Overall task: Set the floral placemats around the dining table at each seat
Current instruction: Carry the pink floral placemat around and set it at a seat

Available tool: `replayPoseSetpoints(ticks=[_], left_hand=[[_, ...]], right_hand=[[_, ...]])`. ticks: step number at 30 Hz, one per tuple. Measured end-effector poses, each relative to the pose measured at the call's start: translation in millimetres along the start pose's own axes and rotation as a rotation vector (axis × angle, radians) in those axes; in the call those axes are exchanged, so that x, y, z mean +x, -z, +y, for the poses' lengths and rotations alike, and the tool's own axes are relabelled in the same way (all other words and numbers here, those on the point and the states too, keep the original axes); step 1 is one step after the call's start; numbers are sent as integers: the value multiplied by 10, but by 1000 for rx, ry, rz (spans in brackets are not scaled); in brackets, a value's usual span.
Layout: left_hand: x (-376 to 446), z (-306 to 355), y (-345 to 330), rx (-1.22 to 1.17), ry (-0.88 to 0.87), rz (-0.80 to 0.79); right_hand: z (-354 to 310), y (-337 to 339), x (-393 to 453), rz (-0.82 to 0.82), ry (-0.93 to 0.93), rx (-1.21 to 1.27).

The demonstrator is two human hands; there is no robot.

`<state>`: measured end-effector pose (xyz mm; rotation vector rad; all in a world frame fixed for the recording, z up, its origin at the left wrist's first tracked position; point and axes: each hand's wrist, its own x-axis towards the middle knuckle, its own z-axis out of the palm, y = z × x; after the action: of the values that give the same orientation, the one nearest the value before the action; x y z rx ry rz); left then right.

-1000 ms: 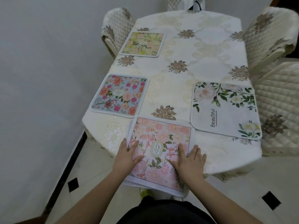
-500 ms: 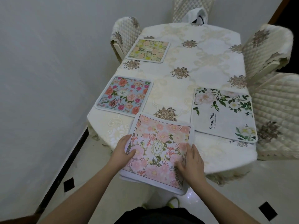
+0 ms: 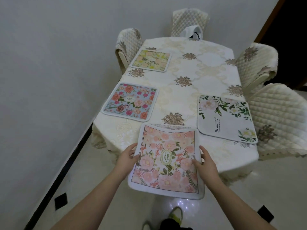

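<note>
Gripping pink placemat point(image 3: 167, 161) edges, left hand point(image 3: 127, 157), right hand point(image 3: 206, 161), fingers hidden beneath, another mat's point(image 3: 171, 127) edge half-covered.

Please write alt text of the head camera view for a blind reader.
Both hands, left hand and right hand, hold a pink floral placemat by its sides at the near table end. Three other placemats lie flat at seats.

Dining table point(image 3: 207, 77), cream floral tablecloth. On it: yellow placemat point(image 3: 150, 60) far left, blue placemat point(image 3: 130, 102) mid left, white "Beautiful" placemat point(image 3: 224, 117) right edge. Another mat's edge point(image 3: 171, 127) at near end.
</note>
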<state>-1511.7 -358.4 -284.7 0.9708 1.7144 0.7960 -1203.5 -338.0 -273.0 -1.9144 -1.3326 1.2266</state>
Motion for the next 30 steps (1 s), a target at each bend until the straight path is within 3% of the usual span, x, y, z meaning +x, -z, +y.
replayPoseSetpoints(ticks=[13,30], left_hand=[[-272,243,183,-99,-154,-83],[-757,651,-713,-18,-253,-229]], right_hand=[[-123,245,-712,189,79,175],[470,950,-1414,404,19,231]])
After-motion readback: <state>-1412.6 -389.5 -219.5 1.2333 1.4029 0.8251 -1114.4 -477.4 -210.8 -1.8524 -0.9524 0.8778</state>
